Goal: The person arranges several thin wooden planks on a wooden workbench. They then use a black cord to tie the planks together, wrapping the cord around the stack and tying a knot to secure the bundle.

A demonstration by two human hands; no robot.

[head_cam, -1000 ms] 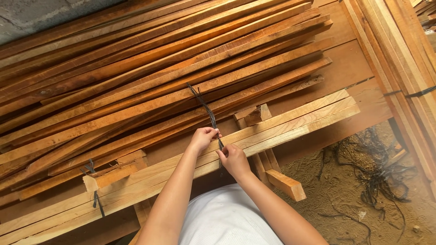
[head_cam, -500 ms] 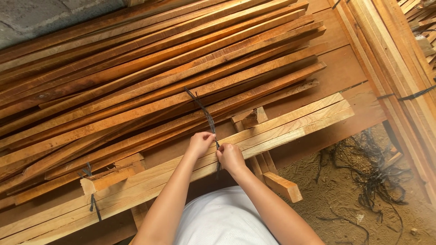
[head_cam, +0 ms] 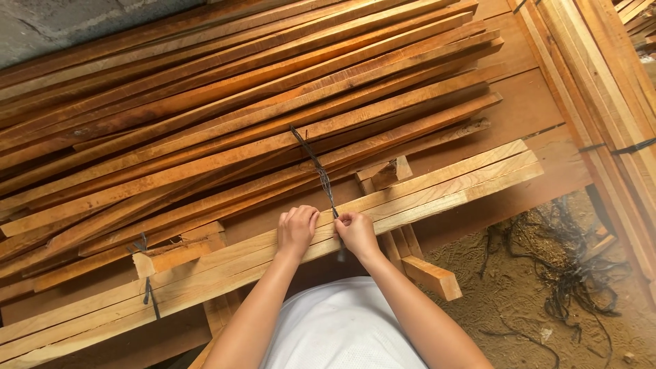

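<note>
Twine (head_cam: 316, 162), dark and thin, runs from the heap of reddish planks (head_cam: 239, 116) down across the pale bundle of slats (head_cam: 437, 188) to the person's hands at the near edge. Against the pictures from a second ago little has shifted: both hands sat at this same spot on the bundle then too, and the strand lay along the same slant. The hands seem a touch closer together now, so the work on the strand looks to be going on rather than finished.

From the head camera, the right hand (head_cam: 357, 232) is closed, pinching the twine where it meets the top slat; a short tail hangs below the edge. The left hand (head_cam: 296, 229) is curled into a loose fist pressed on the slats just beside it; whether it grips any strand I cannot tell. A second dark tie (head_cam: 146, 290) wraps the same bundle well to the left, by a short block (head_cam: 179, 249).

No packages, labels or signs show anywhere. A tangle of loose dark cord (head_cam: 560, 273) lies on the dirt floor at the right, and another tied stack (head_cam: 608, 102) stands beyond it.
</note>
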